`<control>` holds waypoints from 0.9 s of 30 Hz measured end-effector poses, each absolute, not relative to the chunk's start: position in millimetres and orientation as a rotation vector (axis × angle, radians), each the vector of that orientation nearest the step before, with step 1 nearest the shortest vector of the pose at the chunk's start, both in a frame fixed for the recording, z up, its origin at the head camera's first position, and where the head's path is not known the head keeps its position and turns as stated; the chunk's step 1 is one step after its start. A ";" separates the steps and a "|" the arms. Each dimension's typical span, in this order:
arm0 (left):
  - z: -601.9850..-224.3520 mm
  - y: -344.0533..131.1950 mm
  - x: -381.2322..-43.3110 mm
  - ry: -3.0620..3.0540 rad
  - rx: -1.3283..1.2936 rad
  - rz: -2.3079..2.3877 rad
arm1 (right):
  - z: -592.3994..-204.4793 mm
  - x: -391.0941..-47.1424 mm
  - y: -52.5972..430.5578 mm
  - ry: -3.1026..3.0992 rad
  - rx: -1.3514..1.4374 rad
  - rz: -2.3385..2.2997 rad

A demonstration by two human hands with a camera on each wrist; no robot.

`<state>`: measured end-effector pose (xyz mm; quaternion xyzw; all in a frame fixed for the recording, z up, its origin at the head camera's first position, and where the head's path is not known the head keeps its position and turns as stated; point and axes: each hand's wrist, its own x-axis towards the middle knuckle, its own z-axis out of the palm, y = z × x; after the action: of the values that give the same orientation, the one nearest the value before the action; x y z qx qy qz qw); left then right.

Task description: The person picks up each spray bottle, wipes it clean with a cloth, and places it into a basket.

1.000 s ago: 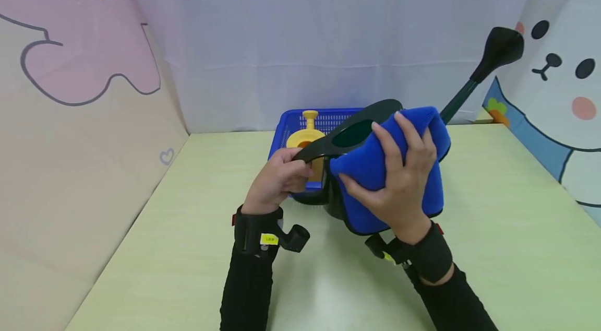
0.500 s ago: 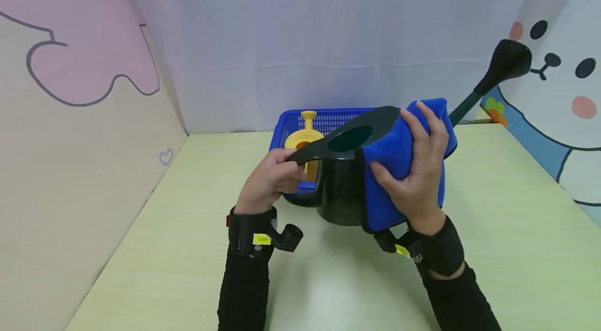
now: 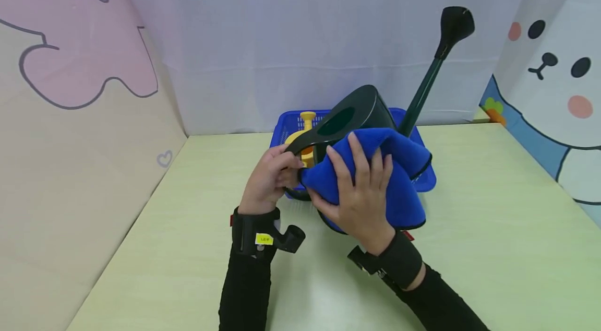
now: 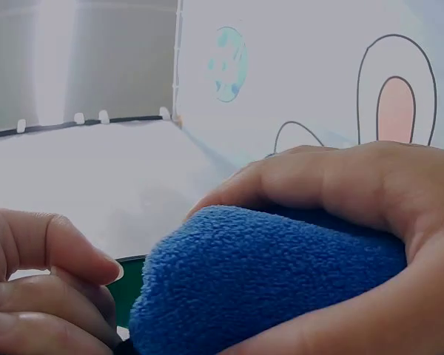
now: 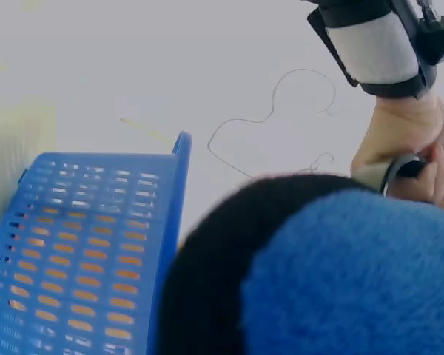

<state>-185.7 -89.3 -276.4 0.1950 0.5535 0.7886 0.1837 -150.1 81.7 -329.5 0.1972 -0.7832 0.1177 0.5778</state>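
Gripping handle (image 3: 307,137) of watering can (image 3: 368,110) with left hand (image 3: 269,178), fingers curled round it, left forearm (image 3: 246,289) straight, left of can. Clasping bunched blue cloth (image 3: 405,190) at can's near side with right hand (image 3: 359,198), fingers spread over it, right forearm (image 3: 443,302) slanting in from right. Possibly touching can through cloth, hard to tell. Holding can tilted, spout (image 3: 428,78) rising right, blue basket (image 3: 426,180) behind.

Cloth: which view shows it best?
The head view: it shows most of the cloth, corners and folds included, with the right hand over it. The left wrist view shows only a close-up bunched part; the right wrist view, a blurred piece cut off by the frame.
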 end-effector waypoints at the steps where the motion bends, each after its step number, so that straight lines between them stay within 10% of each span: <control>1: -276.9 -89.4 -186.6 1.557 0.552 2.228 | -329.4 -150.8 82.7 -1.835 0.464 0.263; 27: -274.6 -107.8 -188.1 1.384 0.749 2.257 | -302.1 -159.7 131.8 -1.838 0.440 0.874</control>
<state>-188.1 -107.8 -274.6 0.2670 0.4934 0.8048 0.1939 -159.7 131.8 -302.1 0.1825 -0.7617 0.3621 0.5055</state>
